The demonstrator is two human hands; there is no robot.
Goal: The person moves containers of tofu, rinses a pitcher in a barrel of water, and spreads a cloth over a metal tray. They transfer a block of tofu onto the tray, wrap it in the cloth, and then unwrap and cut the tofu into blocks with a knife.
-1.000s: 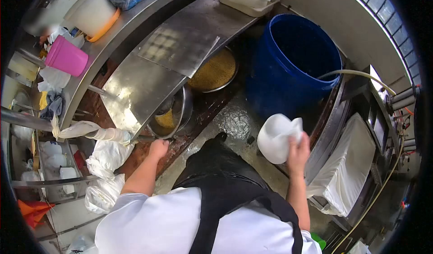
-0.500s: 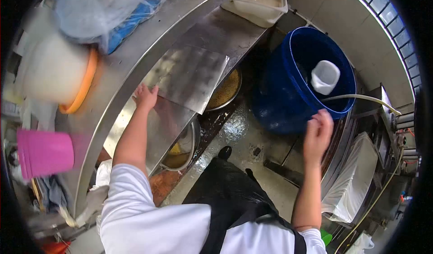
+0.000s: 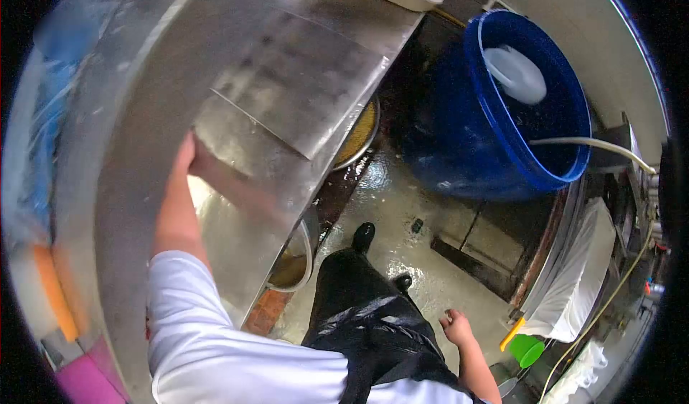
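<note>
My left hand [image 3: 185, 161] lies flat against the steel counter [image 3: 237, 210], fingers together, next to a loose steel sheet [image 3: 308, 95] that rests on the counter. It holds nothing. My right hand [image 3: 456, 327] hangs low beside my black apron [image 3: 366, 318], loosely curled and empty. A white plastic tub [image 3: 514, 72] floats inside the big blue barrel [image 3: 502, 152] at the upper right, far from both hands.
Under the counter stand a steel pot [image 3: 298, 260] and a pan of yellow grain [image 3: 359, 135]. The floor [image 3: 402, 224] is wet. A hose [image 3: 603, 145] runs into the barrel. A white cloth-covered block [image 3: 574, 282] and green scoop [image 3: 527, 348] sit at right.
The white tub has left my right hand and landed in the barrel. My right hand dropped to my side. My left hand moved from the pot up onto the counter; the view swung left.
</note>
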